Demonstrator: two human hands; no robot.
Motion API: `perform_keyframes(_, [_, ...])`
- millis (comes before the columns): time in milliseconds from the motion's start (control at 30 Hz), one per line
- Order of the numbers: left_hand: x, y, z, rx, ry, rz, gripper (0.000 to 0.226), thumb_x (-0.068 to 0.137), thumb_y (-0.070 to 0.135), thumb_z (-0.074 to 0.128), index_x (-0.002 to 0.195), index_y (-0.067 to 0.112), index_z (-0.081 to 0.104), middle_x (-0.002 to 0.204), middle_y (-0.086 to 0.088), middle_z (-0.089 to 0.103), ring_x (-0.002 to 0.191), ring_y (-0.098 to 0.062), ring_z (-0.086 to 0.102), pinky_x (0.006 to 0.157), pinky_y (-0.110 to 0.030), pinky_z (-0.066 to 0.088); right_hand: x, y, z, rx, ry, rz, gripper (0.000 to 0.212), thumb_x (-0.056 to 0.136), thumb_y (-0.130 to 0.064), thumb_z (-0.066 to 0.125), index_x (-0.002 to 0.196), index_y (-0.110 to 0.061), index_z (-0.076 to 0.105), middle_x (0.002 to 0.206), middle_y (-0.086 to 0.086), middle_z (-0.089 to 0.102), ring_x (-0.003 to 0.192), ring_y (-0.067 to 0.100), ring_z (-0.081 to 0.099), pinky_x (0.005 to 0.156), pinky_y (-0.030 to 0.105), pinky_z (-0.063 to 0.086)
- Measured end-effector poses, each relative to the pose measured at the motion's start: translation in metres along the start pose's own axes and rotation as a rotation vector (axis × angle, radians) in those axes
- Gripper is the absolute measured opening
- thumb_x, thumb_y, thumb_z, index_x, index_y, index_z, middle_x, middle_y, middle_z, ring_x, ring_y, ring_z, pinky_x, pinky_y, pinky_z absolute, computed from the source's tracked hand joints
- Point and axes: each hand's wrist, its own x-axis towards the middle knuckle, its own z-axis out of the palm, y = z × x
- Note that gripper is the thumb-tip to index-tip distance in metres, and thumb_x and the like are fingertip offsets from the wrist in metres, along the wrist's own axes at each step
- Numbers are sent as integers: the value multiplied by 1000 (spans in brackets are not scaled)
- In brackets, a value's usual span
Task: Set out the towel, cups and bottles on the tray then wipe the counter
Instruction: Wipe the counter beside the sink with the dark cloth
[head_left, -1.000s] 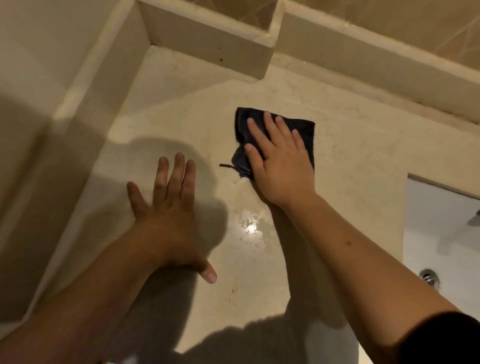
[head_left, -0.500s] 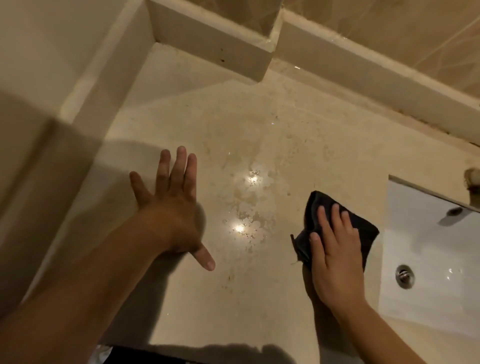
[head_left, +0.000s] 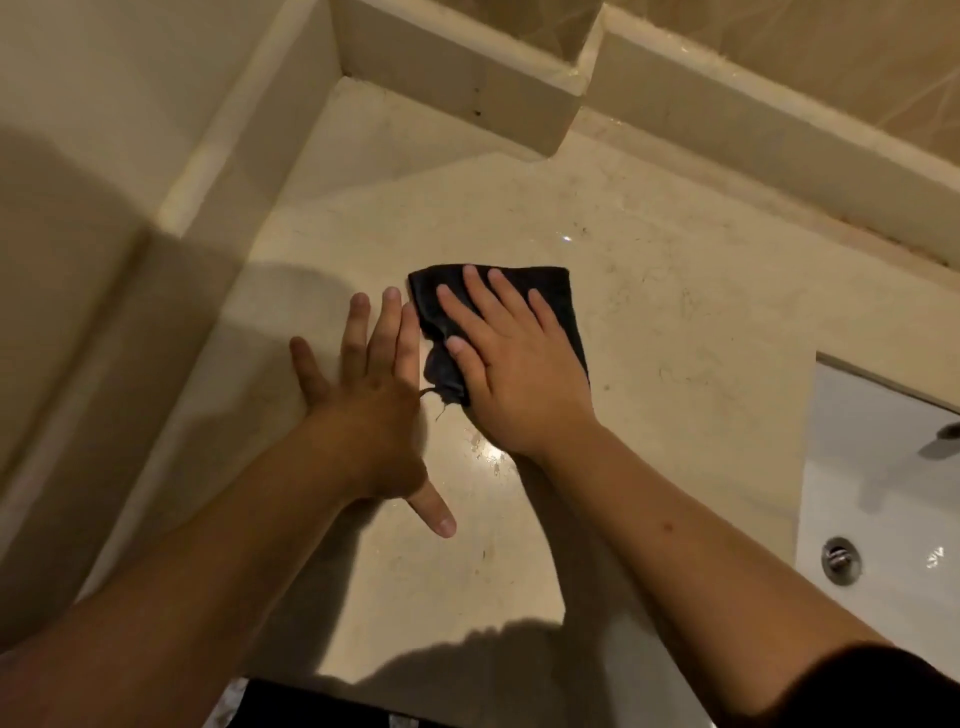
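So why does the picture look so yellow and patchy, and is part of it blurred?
Head view: warm, dim light tints the counter; the arms cast dark shadows at left and bottom; a small glare spot shines beside the right hand on the dark cloth; the left hand looks smeared; edges bend from the wide lens.

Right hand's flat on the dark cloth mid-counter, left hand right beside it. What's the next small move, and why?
Probably sweep the dark cloth rightward toward the sink: the right hand presses it flat, the left hand blocks the other side, and specks mark the counter there.
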Motion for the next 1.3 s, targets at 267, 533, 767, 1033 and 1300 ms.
perform_keyframes(267, [-12, 6, -5, -28, 3, -21, 194, 5, 88, 73, 128, 14, -56, 133, -2, -67, 125, -29, -59, 103, -73, -19, -27, 91, -50, 309, 244, 606, 39, 108, -27, 35, 142, -20, 52, 144, 2, 54, 132, 21, 47, 105, 36, 37])
perform_keyframes(533, [-9, 3, -7, -23, -29, -17, 191, 9, 85, 77, 125, 16, -59, 130, -4, -68, 121, -30, -62, 99, -70, -24, -24, 48, -93, 1281, -69, 564, 33, 104, -36, 47, 120, -20, 71, 117, 7, 73, 111, 24, 68, 92, 34, 54])
perform_keyframes(767, [-8, 5, -7, 13, -43, -65, 193, 7, 88, 74, 127, 12, -57, 132, -7, -67, 124, -33, -59, 105, -75, -13, -28, -6, -44, 315, 223, 368, 36, 100, -26, 52, 135, -20, 57, 134, 6, 55, 122, 24, 42, 99, 35, 38])
perform_keyframes(1033, [-1, 3, 0, -20, 16, -49, 198, -6, 89, 67, 130, 13, -55, 135, -5, -65, 127, -31, -58, 104, -76, -14, -15, -51, -2, 73, 241, 206, 37, 99, -33, 55, 132, -18, 63, 122, 7, 61, 96, 30, 49, 77, 43, 39])
perform_keyframes(1300, [-1, 5, 2, -44, 27, -63, 191, 5, 87, 73, 123, 17, -60, 129, 0, -69, 125, -28, -60, 103, -71, -23, -54, 39, -12, 87, 363, 323, 29, 95, -26, 65, 120, -13, 72, 115, 18, 63, 93, 39, 53, 80, 44, 44])
